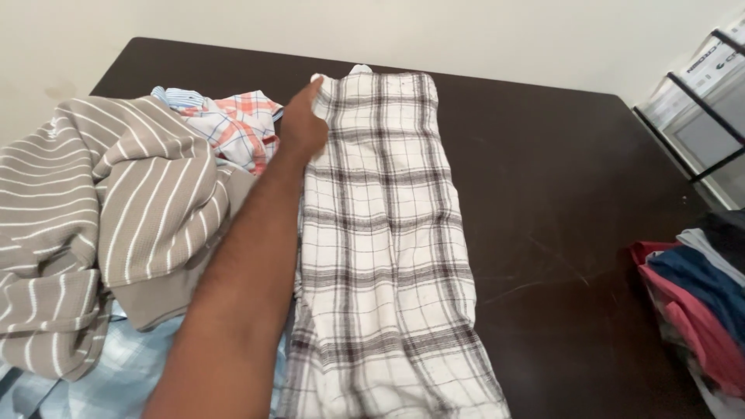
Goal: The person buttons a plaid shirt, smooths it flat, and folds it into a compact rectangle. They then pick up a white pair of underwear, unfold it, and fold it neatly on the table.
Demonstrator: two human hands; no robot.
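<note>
Left hand (301,122) is what I am logging first: it is reaching forward across the dark table (559,178) and pinching the far left corner of the plaid cloth (384,248), with the fingers (312,95) closing on the fabric edge; the grip looks like a light pinch, though the thumb side is hidden from me and I cannot say how much cloth it is holding. Right hand: I am not seeing it anywhere in the head view. Plaid cloth, white with grey-brown check, is lying folded into a long strip down the middle of the table, its long axis running from the near edge by my body straight away toward the wall (466,31), so the gripped corner is sitting at the far end and the bulk of the strip is trailing back toward me, just to the right of the forearm. Left arm is lying nearly parallel to that axis, touching or just beside the strip's left edge. Striped garment (101,209), taupe with white lines, is lying heaped to the left of the arm, overlapping a pale blue checked piece (116,380) at the near left. Orange and blue checked shirt (237,124) is sitting crumpled just left of the hand, near the far end of the heap. Folded stack of clothes (698,302), red, navy and grey, is resting at the right edge, well apart from the strip.
</note>
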